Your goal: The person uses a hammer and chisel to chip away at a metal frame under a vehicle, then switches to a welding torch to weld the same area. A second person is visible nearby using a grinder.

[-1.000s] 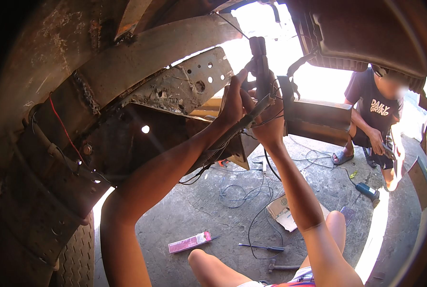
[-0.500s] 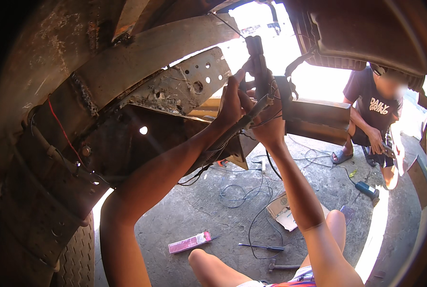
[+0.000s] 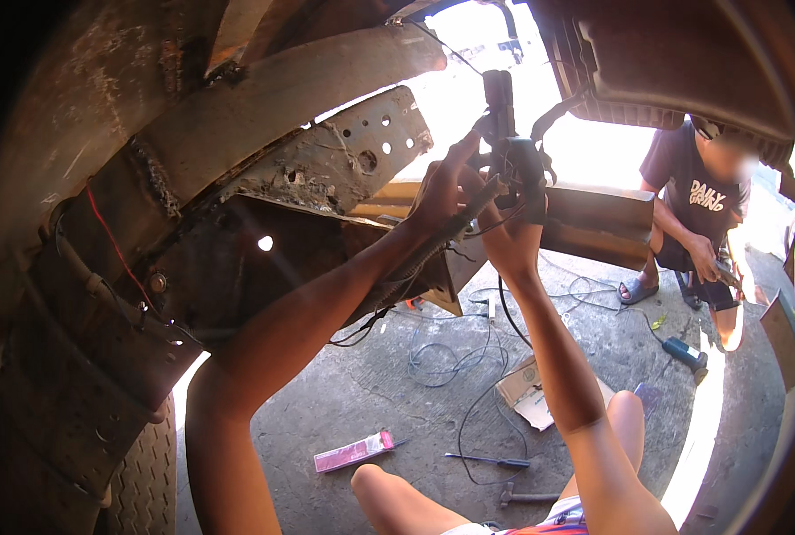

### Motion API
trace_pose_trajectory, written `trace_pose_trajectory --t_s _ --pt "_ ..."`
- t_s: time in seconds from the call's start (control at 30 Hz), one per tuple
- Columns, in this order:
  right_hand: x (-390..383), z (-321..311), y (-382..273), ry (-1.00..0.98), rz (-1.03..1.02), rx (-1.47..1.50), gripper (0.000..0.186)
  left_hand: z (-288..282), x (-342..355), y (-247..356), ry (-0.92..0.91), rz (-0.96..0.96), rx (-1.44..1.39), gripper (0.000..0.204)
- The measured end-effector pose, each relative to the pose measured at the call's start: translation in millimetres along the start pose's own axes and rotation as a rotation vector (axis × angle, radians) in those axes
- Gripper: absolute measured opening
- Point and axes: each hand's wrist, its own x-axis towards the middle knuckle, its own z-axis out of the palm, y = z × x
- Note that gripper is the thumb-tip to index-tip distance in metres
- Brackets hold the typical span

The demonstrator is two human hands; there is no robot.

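Under a vehicle body, both my arms reach up to a dark, long, blocky part [image 3: 499,94] against the bright background. My left hand [image 3: 446,183] is closed around its left side, fingers bent. Below and to the right, my right hand [image 3: 512,236] is closed at its lower end, next to a dark curved piece [image 3: 528,169]; some fingers are hidden behind it. A thick sleeved cable [image 3: 455,221] with a frayed end and thin wires slants past both hands. From the part's top a thin dark line runs up left to the metal frame.
A perforated metal bracket [image 3: 362,138] and rusty frame rail [image 3: 282,89] lie left of my hands. A metal beam [image 3: 598,223] is at the right. A person [image 3: 700,214] crouches beyond it. On the floor are a power tool [image 3: 684,354], screwdriver [image 3: 487,460], hammer [image 3: 527,496], cardboard [image 3: 527,392] and cords.
The dark blocky part has shifted right and slightly down, my hands moving right with it. The curved piece by my right hand has turned. The crouching person's hand has moved slightly.
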Motion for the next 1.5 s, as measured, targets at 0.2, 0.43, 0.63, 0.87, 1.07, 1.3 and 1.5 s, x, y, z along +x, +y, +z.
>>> trace_pose_trajectory --t_s 0.2,0.43,0.63,0.87,1.07,1.3,1.5 --pt "1.8 8.0 0.3 -0.097 0.135 0.063 0.029 -3.0 4.6 0.0 0.017 -0.095 -0.316 0.070" --pt "6.0 16.7 3.3 -0.080 0.050 -0.076 0.038 -1.4 9.1 -2.5 0.091 -0.230 -0.573 0.065" --pt "7.6 13.3 -1.2 -0.200 0.057 -0.137 0.055 -3.0 15.5 1.8 0.086 -0.461 -0.743 0.066" --pt "4.8 8.3 -9.4 -0.172 0.150 -0.035 0.045 -0.3 14.2 -0.5 0.118 -0.533 -0.724 0.066" --pt "3.1 10.6 -5.5 -0.099 0.110 -0.043 0.031 -4.5 5.0 -12.0 -0.027 -0.131 -0.291 0.062" --pt "6.1 12.0 -6.0 -0.149 0.060 -0.069 0.045 -4.6 14.8 -13.5 0.016 -0.378 -0.728 0.066" --pt "5.9 9.4 -5.5 -0.226 0.120 -0.079 0.052 -3.8 12.7 -1.3 0.059 -0.445 -0.740 0.064"
